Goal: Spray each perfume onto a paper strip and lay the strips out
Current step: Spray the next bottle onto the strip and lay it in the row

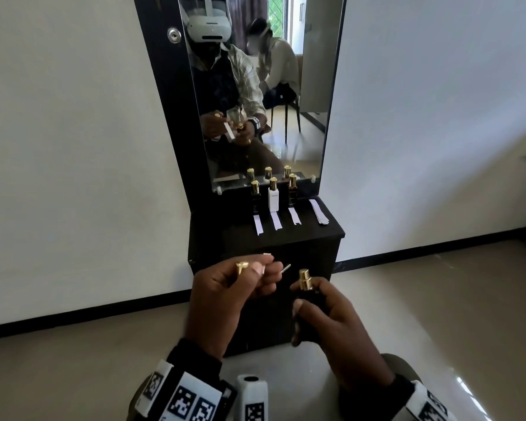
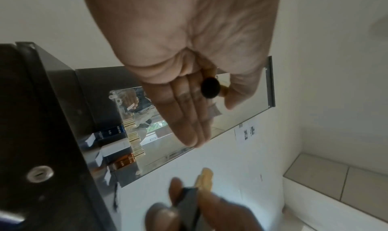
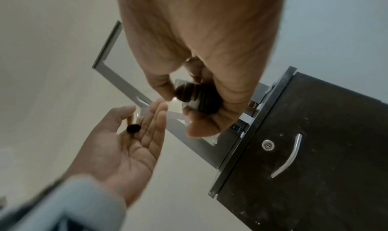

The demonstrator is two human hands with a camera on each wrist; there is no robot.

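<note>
Your left hand pinches a gold cap and paper strip; your right hand grips the uncapped perfume bottle.

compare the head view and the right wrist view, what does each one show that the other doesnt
Only the head view shows the three capped perfume bottles, the laid paper strips, and the strip pinched in the left hand. Only the right wrist view shows the cabinet door's lock and handle. Both show the left hand holding the gold cap and the right hand gripping the uncapped dark bottle.
</note>
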